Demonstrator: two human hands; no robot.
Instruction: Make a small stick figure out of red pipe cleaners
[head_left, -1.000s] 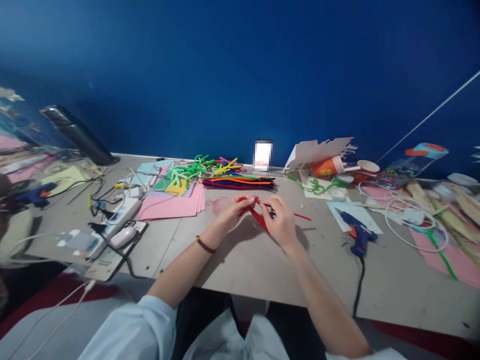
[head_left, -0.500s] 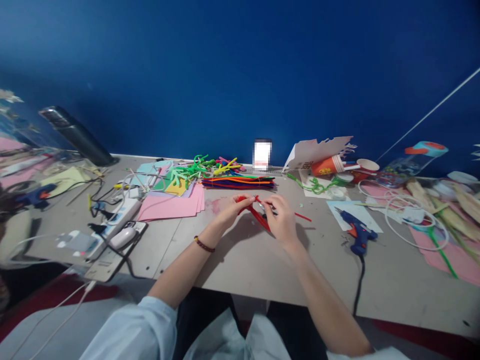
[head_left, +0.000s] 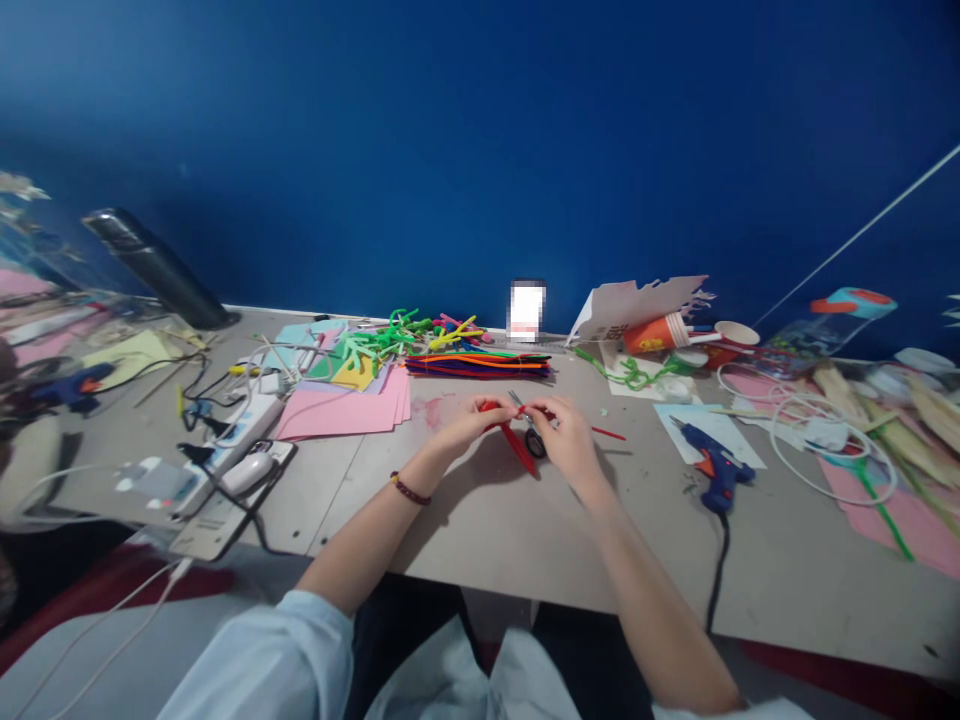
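Note:
My left hand [head_left: 466,424] pinches the top of a bunch of red pipe cleaners [head_left: 517,446], which slants down toward me over the grey table [head_left: 480,520]. My right hand [head_left: 570,440] is closed on what look like small scissors [head_left: 532,438] with a black handle, their blades at the top of the red bunch. Both hands meet just above the table. A loose red pipe cleaner piece [head_left: 606,433] lies right of my right hand.
Behind my hands lie a stack of coloured pipe cleaners [head_left: 476,365], pink paper sheets [head_left: 345,412] and green twisted shapes [head_left: 375,342]. A blue glue gun [head_left: 714,466] lies to the right, a power strip [head_left: 236,432] with cables to the left, and paper cups [head_left: 664,332] at the back.
My hands have drawn closer together and shifted slightly. The red bunch now looks shorter and steeper, and the black scissor handle shows by my right hand.

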